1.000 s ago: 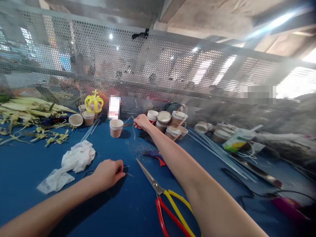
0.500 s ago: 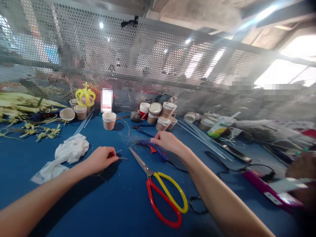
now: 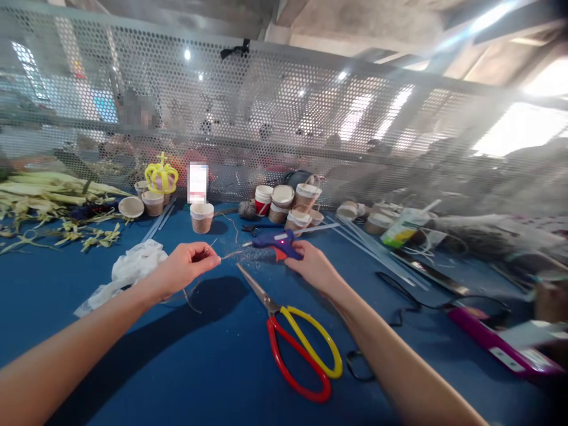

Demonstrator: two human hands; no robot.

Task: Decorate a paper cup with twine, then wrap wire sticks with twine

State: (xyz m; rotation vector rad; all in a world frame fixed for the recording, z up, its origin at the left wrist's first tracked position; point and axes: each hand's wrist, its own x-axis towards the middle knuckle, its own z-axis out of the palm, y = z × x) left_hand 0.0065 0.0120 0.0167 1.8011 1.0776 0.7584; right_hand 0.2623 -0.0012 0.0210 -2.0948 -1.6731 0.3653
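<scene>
My right hand (image 3: 310, 265) grips the handle of a blue hot glue gun (image 3: 268, 239) with an orange trigger and a small lit light. Its nozzle points left, and a clear glue stick (image 3: 327, 227) sticks out of its rear. My left hand (image 3: 190, 266) is closed in a pinch on a thin piece of twine (image 3: 231, 255), whose end reaches toward the nozzle. A loose strand dangles below that hand. Between and below my hands lie large scissors (image 3: 270, 305) with one red and one yellow handle, blades slightly apart.
A paper cup (image 3: 202, 218) wrapped in twine stands ahead, with several more cups (image 3: 281, 198) behind. White crumpled cloth (image 3: 137, 260) lies left of my left hand, near husks (image 3: 44, 192) and a yellow crown (image 3: 161, 174). Glue sticks (image 3: 377, 251) and a purple power strip (image 3: 497, 343) lie right.
My right hand has lifted the glue gun off the table and turned it level. My left hand has moved slightly up and right with the twine, closer to the nozzle.
</scene>
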